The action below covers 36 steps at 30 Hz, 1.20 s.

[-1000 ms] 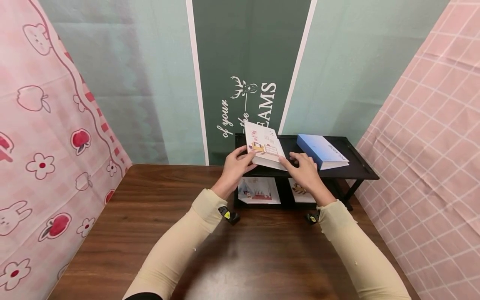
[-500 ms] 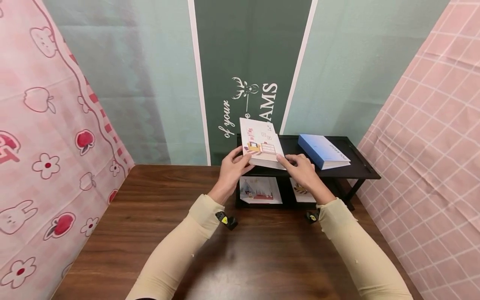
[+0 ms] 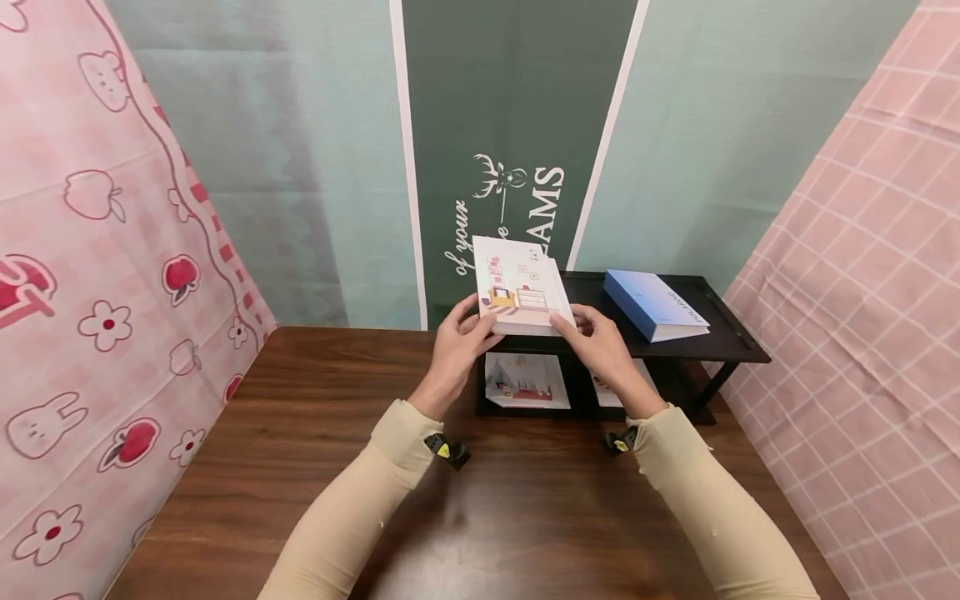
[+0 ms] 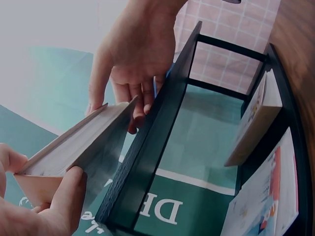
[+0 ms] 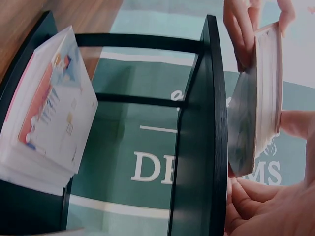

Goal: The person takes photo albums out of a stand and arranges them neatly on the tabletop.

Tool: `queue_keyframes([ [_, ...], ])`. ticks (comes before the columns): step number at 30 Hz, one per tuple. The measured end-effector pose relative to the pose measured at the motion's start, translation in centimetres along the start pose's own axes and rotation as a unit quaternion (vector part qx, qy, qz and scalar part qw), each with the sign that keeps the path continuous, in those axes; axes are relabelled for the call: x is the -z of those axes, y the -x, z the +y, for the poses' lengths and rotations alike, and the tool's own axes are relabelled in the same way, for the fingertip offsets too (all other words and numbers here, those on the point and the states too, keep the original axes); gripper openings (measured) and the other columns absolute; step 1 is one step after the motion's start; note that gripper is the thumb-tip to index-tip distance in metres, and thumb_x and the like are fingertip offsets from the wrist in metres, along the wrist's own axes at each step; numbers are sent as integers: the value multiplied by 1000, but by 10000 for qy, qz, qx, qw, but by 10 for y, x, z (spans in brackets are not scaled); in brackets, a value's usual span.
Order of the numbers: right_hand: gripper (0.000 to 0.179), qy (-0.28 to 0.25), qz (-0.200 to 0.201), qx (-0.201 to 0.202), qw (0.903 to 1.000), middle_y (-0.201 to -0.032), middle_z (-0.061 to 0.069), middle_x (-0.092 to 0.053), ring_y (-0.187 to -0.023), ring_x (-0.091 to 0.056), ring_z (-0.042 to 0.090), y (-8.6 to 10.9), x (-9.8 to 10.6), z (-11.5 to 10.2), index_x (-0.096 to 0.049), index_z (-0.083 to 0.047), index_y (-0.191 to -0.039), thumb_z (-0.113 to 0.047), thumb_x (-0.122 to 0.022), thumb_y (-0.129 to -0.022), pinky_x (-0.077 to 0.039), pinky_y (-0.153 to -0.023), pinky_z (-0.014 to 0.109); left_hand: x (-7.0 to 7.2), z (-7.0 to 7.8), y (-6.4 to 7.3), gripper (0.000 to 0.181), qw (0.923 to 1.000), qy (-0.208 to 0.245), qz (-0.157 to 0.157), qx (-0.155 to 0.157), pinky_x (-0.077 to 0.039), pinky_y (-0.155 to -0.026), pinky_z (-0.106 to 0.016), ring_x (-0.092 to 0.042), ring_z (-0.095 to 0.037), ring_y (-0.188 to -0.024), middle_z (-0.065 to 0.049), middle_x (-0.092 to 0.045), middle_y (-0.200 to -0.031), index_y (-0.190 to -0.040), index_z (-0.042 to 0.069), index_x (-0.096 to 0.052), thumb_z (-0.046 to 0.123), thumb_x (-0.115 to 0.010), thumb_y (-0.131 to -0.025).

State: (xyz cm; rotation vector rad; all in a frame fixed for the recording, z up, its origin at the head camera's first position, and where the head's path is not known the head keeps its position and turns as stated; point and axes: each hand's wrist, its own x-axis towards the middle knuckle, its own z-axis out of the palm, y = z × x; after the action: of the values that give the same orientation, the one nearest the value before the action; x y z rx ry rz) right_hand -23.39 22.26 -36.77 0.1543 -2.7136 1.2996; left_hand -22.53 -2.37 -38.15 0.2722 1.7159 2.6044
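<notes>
A white hardcover book (image 3: 522, 279) with a drawn room on its cover is held tilted just above the left part of a black two-tier shelf (image 3: 727, 329). My left hand (image 3: 452, 348) grips its near left corner, thumb on the cover and fingers beneath. On the near right corner, my right hand (image 3: 604, 348) pinches the book between a thumb on top and fingers below. The left wrist view shows the page edges (image 4: 81, 147) and the right hand's fingers (image 4: 142, 93) beside the shelf's top board.
A blue and white book (image 3: 656, 305) marked POLAROID lies on the shelf's top right. Two illustrated books, one at left (image 3: 527, 383) and one at right (image 3: 609, 396), lie on the lower tier. The shelf stands on a brown wooden table (image 3: 337, 375), between hanging cloths.
The book has moved slightly left relative to the shelf and turned a little. My right fingers, spread apart earlier, have closed in on its right corner. The view has swung slightly left.
</notes>
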Motion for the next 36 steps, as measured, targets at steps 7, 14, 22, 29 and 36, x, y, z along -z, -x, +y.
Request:
queue_keyframes([
  [7, 66, -238, 360, 240, 9988, -118, 18, -68, -100, -56, 27, 4, -9, -7, -59, -3, -150, -47, -73, -103, -45, -80, 30, 10, 2, 4, 61, 9997, -202, -11, -156, -61, -101, -37, -68, -33, -125, -28, -61, -142, -164, 4, -40, 6, -64, -109],
  [14, 59, -660, 574, 555, 9946, -107, 17, -67, -88, -53, 25, 8, -16, -16, -62, 0, -147, -35, -78, -101, -42, -69, 23, 22, 11, 7, 57, 9979, -620, -24, -196, -60, -101, -33, -66, -29, -126, -26, -61, -145, -163, 4, -43, 9, -63, -110],
  [22, 55, -967, 479, 727, 9915, -106, 18, -67, -84, -53, 25, 13, -27, -23, -63, 0, -146, -29, -78, -102, -41, -67, 22, 42, 16, 11, 55, 9948, -995, -22, -234, -60, -99, -30, -65, -26, -127, -22, -61, -148, -161, 5, -47, 13, -64, -110],
  [29, 53, -1217, 298, 803, 9889, -109, 19, -70, -87, -56, 24, 21, -40, -27, -63, -1, -147, -26, -77, -103, -44, -69, 23, 62, 20, 20, 55, 9887, -1482, 114, -181, -60, -102, -38, -67, -16, -114, -22, -62, -147, -162, 6, -46, 16, -64, -110],
  [36, 52, -1534, 214, 817, 9846, -110, 19, -69, -87, -56, 23, 23, -53, -31, -63, -1, -146, -26, -78, -102, -45, -70, 21, 77, 23, 28, 56, 9848, -1719, 123, -202, -59, -97, -28, -68, -11, -110, -24, -63, -146, -162, 5, -47, 17, -65, -110],
])
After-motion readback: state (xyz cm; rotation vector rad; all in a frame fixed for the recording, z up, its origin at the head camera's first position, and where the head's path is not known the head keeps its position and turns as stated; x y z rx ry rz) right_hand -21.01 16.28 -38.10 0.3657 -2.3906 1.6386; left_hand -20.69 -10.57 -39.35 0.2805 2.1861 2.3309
